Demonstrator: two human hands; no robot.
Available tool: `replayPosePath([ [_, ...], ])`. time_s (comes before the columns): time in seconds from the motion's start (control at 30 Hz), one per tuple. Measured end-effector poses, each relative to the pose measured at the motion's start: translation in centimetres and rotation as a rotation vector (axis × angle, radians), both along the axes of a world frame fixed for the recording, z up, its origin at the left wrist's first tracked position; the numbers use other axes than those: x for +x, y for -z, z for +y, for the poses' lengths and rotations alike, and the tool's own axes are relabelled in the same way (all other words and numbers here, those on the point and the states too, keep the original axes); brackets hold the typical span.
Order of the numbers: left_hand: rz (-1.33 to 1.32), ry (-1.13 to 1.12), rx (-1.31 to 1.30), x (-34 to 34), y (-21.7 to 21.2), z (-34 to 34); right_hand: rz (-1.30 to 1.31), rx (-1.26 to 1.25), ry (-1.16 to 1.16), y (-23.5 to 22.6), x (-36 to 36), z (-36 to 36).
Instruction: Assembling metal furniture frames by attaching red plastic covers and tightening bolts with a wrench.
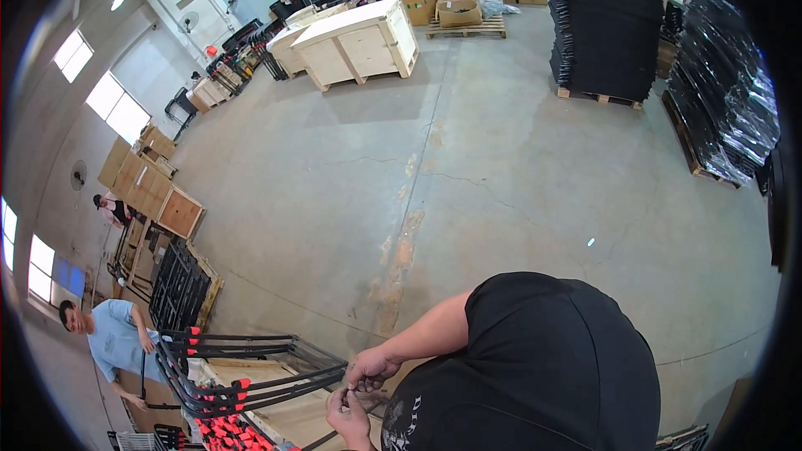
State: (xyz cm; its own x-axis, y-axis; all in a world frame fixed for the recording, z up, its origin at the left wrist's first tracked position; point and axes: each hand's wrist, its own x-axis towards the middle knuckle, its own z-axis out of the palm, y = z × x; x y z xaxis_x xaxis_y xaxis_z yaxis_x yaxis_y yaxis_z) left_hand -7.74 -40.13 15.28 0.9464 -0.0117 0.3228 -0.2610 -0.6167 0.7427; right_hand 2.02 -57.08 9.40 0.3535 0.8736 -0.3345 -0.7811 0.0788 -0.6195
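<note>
My right hand [373, 367] reaches in from the upper side of my black-sleeved body, its fingers bent and pinched together. Just below it my left hand [351, 419] is closed too, thumb and fingertips meeting those of the right. Whatever small thing may be between the fingertips is too small to make out. Beside both hands end several black bent tube frames [276, 384] with red pieces [242, 385] on them. Under the frames lies a heap of small red plastic parts [234, 433], next to a wooden surface [292, 419].
A person in a light blue shirt [119, 338] stands at the frames' far end, hands at black tubing. Black frames on a pallet [180, 284], wooden crates [355, 42], and tall black stacks on pallets [606, 25] stand around the concrete floor [493, 175]. Other people are farther off.
</note>
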Motion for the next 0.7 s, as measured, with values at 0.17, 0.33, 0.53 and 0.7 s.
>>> replayPosePath([
  [0.17, 0.037, -0.009, 0.057, -7.6, 2.1, 2.3, -0.021, -0.097, -0.012, 1.2, -7.0, 2.3],
  [0.33, -0.017, -0.029, 0.093, -14.5, 3.9, 4.3, -0.046, -0.191, -0.134, 0.0, -12.8, 4.5],
  [0.53, -0.072, -0.196, 0.144, -20.7, 4.7, 6.7, -0.099, -0.169, -0.281, 0.5, -16.6, 8.8],
  [0.7, -0.111, -0.275, 0.123, -23.5, 7.6, 9.1, -0.207, -0.207, -0.32, 0.2, -18.1, 10.2],
])
